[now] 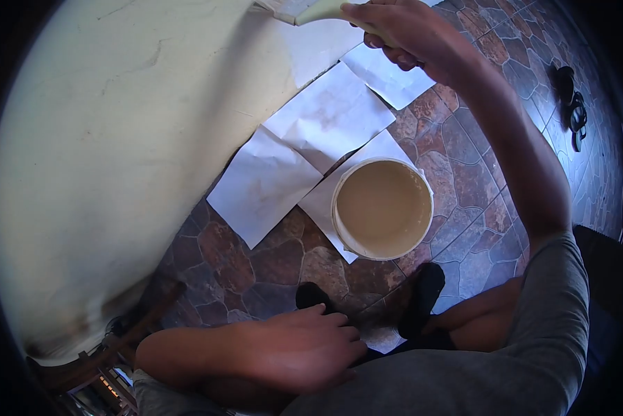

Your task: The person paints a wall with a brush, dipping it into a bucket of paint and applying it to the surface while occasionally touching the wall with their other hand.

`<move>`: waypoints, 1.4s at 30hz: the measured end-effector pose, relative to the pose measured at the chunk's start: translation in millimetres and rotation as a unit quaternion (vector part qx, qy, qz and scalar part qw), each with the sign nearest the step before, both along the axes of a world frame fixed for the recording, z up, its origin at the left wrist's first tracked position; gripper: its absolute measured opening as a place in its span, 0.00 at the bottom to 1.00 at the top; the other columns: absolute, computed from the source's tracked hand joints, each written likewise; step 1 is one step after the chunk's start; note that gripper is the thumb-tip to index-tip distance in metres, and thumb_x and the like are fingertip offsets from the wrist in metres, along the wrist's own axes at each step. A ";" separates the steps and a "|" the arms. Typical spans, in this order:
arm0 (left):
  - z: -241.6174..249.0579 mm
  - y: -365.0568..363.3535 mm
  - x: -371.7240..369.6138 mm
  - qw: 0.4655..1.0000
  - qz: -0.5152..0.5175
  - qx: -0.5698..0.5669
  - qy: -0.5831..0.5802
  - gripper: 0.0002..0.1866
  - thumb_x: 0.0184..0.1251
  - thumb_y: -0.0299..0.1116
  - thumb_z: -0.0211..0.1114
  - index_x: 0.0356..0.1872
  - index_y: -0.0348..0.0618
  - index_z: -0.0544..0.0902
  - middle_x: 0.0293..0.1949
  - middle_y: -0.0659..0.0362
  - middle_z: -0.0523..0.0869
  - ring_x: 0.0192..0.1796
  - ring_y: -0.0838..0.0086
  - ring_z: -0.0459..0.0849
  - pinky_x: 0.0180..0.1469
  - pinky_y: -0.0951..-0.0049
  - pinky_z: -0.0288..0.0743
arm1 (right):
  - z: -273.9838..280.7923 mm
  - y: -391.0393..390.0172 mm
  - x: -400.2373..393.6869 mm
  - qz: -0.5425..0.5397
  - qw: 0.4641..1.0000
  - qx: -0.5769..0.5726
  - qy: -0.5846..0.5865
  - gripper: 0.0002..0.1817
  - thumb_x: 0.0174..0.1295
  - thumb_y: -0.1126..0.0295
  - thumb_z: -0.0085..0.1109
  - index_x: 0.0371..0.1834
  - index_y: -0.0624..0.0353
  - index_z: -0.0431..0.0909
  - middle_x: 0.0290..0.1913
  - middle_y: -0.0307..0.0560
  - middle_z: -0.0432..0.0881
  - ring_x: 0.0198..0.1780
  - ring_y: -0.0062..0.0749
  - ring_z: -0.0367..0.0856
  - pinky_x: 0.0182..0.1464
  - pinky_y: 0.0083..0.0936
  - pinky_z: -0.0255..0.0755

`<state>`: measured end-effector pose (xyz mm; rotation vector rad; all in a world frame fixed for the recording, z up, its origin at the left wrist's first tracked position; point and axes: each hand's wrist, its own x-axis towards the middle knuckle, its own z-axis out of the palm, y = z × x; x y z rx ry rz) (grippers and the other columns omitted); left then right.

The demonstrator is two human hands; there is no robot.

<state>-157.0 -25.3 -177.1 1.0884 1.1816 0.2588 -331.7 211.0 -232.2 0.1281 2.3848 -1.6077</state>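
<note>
Several paper sheets (263, 187) line the wall (117, 173), likely shielding the floor (277, 263); the bucket (417, 182) stands partly on one, within reach. Far, the right hand (412, 35) grips the brush (322, 12); whether the left hand's (297, 347) curled fingers hold anything is hidden.

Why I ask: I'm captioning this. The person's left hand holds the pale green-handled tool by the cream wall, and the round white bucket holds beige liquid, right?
No: the head view shows the right hand holding the pale green-handled tool by the cream wall. The bucket does hold beige liquid.
</note>
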 end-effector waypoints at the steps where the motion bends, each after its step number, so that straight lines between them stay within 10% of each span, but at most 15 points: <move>1: 0.5 -0.8 0.0 1.000 -0.001 0.002 0.001 0.22 0.84 0.43 0.49 0.64 0.35 0.74 0.66 0.44 0.76 0.72 0.53 0.72 0.77 0.51 0.61 | -11.5 -5.2 2.2 -0.011 0.999 -0.015 0.042 0.26 0.77 0.49 0.56 0.41 0.66 0.82 0.25 0.37 0.75 0.21 0.18 0.67 0.22 0.21 0.60; 6: 7.3 2.1 5.9 1.000 0.014 -0.006 0.017 0.23 0.84 0.45 0.48 0.65 0.35 0.74 0.66 0.44 0.76 0.72 0.54 0.71 0.78 0.52 0.59 | -138.0 -20.4 3.3 -0.027 1.000 0.005 0.009 0.29 0.77 0.45 0.53 0.35 0.64 0.80 0.27 0.43 0.79 0.24 0.28 0.76 0.28 0.29 0.72; 11: 12.2 -4.2 16.3 0.998 0.045 -0.022 0.026 0.25 0.85 0.46 0.48 0.66 0.35 0.74 0.68 0.43 0.75 0.75 0.53 0.69 0.81 0.51 0.56 | -224.5 -33.8 -1.3 -0.047 0.977 -0.050 -0.201 0.23 0.80 0.51 0.50 0.37 0.62 0.74 0.25 0.38 0.71 0.18 0.24 0.64 0.19 0.29 0.59; 21: 11.8 -9.6 15.8 0.997 0.062 -0.037 0.025 0.25 0.84 0.46 0.47 0.67 0.34 0.74 0.71 0.42 0.73 0.77 0.51 0.67 0.81 0.49 0.57 | -234.5 -50.7 -30.5 -0.078 0.960 -0.092 -0.253 0.17 0.75 0.61 0.54 0.32 0.63 0.72 0.24 0.41 0.71 0.19 0.25 0.66 0.18 0.26 0.58; 28: 8.4 -6.0 16.1 0.998 0.044 -0.035 0.036 0.25 0.84 0.46 0.49 0.66 0.34 0.74 0.71 0.43 0.74 0.77 0.52 0.68 0.80 0.49 0.57 | -185.6 -33.8 -49.2 -0.066 0.971 -0.131 -0.191 0.20 0.79 0.56 0.55 0.33 0.61 0.74 0.24 0.39 0.71 0.19 0.22 0.61 0.19 0.26 0.53; 35: 6.1 6.2 14.1 0.998 0.040 -0.007 0.047 0.23 0.82 0.44 0.52 0.63 0.35 0.77 0.67 0.43 0.77 0.74 0.53 0.71 0.79 0.50 0.60 | -1.6 -17.8 -9.3 0.010 0.985 -0.174 -0.012 0.22 0.79 0.53 0.55 0.40 0.65 0.78 0.26 0.35 0.73 0.18 0.11 0.61 0.18 0.16 0.53; 38: 2.7 3.2 21.8 0.994 0.070 0.041 0.075 0.20 0.80 0.44 0.56 0.58 0.36 0.79 0.59 0.46 0.81 0.66 0.54 0.76 0.71 0.52 0.67 | 56.8 -13.1 -3.3 0.019 0.977 -0.211 0.015 0.23 0.81 0.57 0.51 0.44 0.73 0.78 0.28 0.40 0.73 0.22 0.22 0.65 0.22 0.26 0.60; 42: 5.6 -1.2 26.2 0.984 0.115 0.089 0.101 0.19 0.77 0.45 0.59 0.53 0.38 0.81 0.51 0.49 0.84 0.60 0.55 0.80 0.65 0.54 0.72 | 40.2 -27.5 -2.9 -0.017 0.961 -0.214 0.172 0.26 0.77 0.50 0.56 0.42 0.68 0.77 0.27 0.37 0.73 0.20 0.14 0.64 0.20 0.18 0.58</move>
